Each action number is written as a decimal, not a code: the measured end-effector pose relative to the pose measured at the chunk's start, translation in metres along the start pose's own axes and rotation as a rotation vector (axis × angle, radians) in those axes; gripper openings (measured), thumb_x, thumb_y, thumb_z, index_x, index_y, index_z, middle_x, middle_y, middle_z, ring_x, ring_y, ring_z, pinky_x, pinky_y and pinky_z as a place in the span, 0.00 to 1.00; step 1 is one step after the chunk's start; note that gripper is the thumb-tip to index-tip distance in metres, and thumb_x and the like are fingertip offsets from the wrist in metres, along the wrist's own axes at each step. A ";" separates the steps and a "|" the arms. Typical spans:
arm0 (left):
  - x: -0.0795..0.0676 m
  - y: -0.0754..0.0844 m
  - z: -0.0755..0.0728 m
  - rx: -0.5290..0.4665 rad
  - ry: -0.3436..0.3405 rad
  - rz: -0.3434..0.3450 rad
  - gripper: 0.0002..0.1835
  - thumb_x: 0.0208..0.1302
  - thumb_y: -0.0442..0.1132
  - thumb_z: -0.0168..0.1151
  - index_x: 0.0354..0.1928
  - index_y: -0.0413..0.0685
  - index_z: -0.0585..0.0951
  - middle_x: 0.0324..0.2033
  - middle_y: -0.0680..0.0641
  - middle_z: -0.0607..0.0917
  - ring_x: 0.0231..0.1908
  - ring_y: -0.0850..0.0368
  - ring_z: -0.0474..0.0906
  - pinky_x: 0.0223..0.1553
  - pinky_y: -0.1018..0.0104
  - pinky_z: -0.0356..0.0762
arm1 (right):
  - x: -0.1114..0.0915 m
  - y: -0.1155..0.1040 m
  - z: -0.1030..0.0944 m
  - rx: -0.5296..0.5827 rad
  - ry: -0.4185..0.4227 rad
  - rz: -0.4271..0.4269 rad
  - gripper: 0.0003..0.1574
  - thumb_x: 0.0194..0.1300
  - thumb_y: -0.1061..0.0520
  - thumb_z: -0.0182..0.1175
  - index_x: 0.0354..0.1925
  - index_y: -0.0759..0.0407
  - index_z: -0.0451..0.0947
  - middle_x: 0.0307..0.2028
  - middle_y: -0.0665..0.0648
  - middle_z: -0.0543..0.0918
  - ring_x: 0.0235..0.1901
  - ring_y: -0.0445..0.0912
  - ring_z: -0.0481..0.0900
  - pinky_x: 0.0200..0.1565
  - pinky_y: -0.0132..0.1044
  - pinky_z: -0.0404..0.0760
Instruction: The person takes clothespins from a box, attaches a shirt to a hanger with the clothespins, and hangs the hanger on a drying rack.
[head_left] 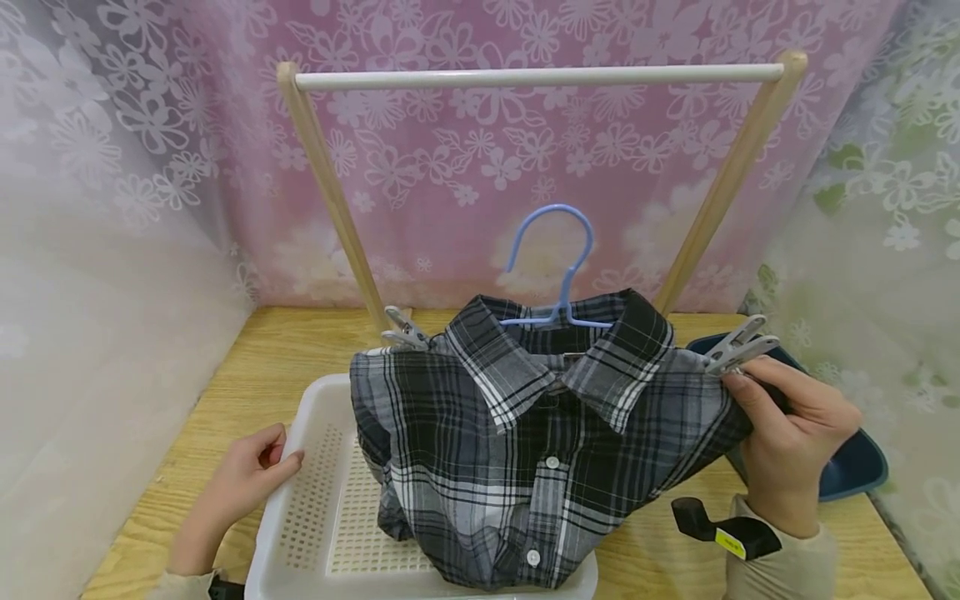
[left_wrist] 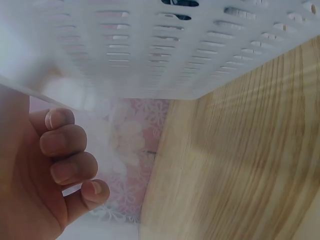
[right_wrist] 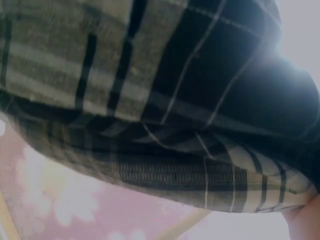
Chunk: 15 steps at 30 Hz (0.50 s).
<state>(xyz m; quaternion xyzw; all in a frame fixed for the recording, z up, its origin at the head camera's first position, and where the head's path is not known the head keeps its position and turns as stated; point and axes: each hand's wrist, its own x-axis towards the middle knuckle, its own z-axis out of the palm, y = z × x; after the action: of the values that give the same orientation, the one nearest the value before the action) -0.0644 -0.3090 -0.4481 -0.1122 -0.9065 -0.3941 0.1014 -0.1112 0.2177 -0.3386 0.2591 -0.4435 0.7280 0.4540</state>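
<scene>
A grey, black and white plaid shirt with a collar and white buttons hangs on a light-blue hanger, its lower part bunched over a white perforated basket. Grey clothespins sit at both shoulders, the left clothespin and the right clothespin. My right hand pinches the shirt's shoulder beside the right clothespin; shirt cloth fills most of the right wrist view. My left hand holds the basket's left rim, thumb over it; in the left wrist view, curled fingers show below the rim.
Behind the shirt stands a rack with a white rail between two wooden posts. A dark-blue container is on the right, partly behind my right hand. Flowered curtains surround the wooden table.
</scene>
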 end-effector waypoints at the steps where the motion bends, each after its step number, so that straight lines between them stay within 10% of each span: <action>1: -0.002 -0.001 -0.002 0.001 -0.001 -0.005 0.20 0.59 0.27 0.66 0.23 0.48 0.63 0.17 0.60 0.56 0.17 0.72 0.53 0.18 0.72 0.57 | 0.000 0.000 0.000 -0.004 0.001 -0.001 0.10 0.46 0.80 0.68 0.24 0.90 0.76 0.24 0.67 0.85 0.22 0.46 0.82 0.33 0.30 0.78; 15: -0.026 -0.013 -0.031 0.052 0.013 -0.078 0.21 0.59 0.27 0.65 0.23 0.50 0.62 0.16 0.60 0.55 0.18 0.71 0.52 0.18 0.69 0.57 | 0.000 0.004 -0.003 0.006 0.024 0.006 0.10 0.45 0.81 0.67 0.23 0.91 0.75 0.24 0.68 0.85 0.21 0.47 0.82 0.33 0.32 0.78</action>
<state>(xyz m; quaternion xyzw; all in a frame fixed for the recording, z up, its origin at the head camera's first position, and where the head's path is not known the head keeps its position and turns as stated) -0.0401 -0.3438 -0.4439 -0.0714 -0.9194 -0.3750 0.0947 -0.1150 0.2196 -0.3419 0.2500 -0.4368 0.7338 0.4564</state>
